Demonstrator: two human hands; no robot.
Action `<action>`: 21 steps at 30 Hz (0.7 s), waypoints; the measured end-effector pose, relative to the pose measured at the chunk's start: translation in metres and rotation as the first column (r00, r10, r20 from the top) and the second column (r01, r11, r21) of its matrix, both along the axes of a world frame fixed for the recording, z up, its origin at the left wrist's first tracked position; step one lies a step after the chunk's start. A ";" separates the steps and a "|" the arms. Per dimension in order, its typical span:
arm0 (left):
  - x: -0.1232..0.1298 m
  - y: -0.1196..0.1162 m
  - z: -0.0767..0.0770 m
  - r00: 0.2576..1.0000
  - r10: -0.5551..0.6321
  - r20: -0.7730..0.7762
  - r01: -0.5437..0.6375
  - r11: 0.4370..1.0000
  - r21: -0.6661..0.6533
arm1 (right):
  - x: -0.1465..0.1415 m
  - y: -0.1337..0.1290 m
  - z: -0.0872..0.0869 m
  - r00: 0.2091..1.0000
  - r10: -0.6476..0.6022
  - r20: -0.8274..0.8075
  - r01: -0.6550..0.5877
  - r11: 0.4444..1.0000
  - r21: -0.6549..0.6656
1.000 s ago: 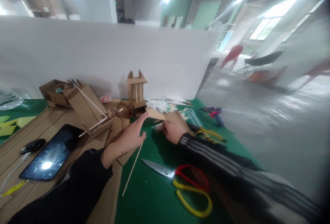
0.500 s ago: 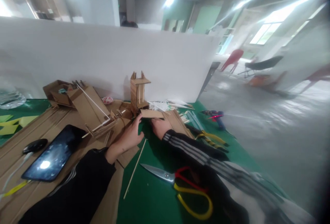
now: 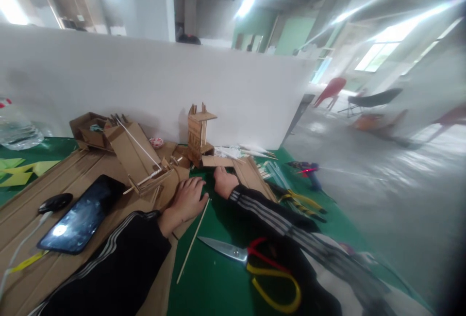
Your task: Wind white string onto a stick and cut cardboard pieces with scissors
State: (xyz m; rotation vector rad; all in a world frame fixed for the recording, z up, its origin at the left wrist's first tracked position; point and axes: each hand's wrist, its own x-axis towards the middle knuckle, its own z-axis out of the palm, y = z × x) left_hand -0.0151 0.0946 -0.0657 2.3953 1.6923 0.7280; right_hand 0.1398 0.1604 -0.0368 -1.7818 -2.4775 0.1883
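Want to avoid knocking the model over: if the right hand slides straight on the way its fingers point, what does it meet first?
Probably the flat cardboard piece just beyond the right hand, then the small cardboard tower behind it; depth is hard to judge.

Green mat (image 3: 218,282) covering the bench, plain and dark. Brown cardboard sheets (image 3: 73,180) and a brown cardboard tower (image 3: 199,134) showing no print. Scissors (image 3: 255,267) showing one red and one yellow handle loop, steel-grey blades. Pliers (image 3: 302,204) wearing yellow-and-black grips. Both sleeves (image 3: 269,214) showing black with white stripes. Phone (image 3: 78,216) showing a glossy black screen. Divider wall (image 3: 145,83) showing plain white. Paper scraps (image 3: 22,173) lying yellow-green at far left.
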 end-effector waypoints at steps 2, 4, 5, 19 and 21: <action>0.000 0.000 -0.001 1.000 -0.004 -0.018 0.004 1.000 0.005 | 0.001 0.000 -0.001 1.000 0.001 -0.027 -0.001 1.000 0.018; 0.000 0.000 -0.001 1.000 -0.002 -0.029 0.003 1.000 0.009 | 0.001 0.000 -0.001 0.999 0.014 -0.052 -0.012 0.999 0.038; -0.001 0.000 -0.001 0.999 -0.001 -0.034 0.001 1.000 0.010 | 0.001 0.000 -0.001 0.998 0.023 -0.061 -0.020 0.999 0.046; -0.001 -0.001 -0.001 0.997 0.009 -0.079 -0.007 1.000 0.022 | -0.003 0.004 -0.007 0.998 0.018 -0.066 -0.017 1.000 0.025; -0.001 -0.002 0.000 0.997 0.008 -0.082 -0.006 1.000 0.022 | 0.000 0.005 -0.006 0.997 0.039 -0.073 -0.038 0.999 0.019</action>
